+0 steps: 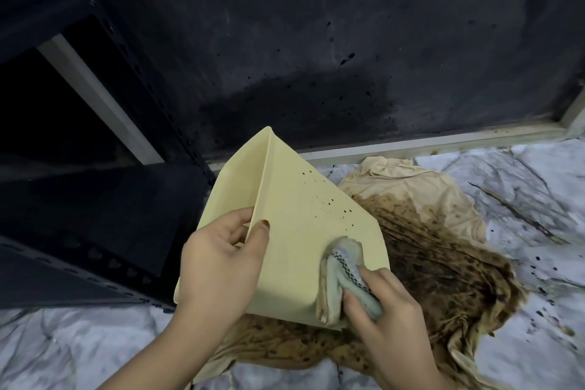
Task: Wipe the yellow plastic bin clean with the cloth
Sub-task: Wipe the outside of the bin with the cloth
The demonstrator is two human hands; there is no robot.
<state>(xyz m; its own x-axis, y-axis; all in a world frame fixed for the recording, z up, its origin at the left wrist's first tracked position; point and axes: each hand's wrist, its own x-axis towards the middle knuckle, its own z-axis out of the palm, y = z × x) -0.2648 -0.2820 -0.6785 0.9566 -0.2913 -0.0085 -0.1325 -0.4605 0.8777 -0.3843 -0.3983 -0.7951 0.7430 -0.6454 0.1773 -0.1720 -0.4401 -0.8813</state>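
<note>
Head view: left hand (218, 266) grips bin (304, 231) edge; right hand (384, 304) presses cloth (342, 275).

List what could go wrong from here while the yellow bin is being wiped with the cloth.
1. The left hand holds the yellow bin only by one edge, so the right hand pressing the cloth might twist it loose.
2. The bin hangs just above the stained brown rag; dipping down could dirty it again.
3. Dark specks sit higher on the wall than the cloth and may be missed.
</note>
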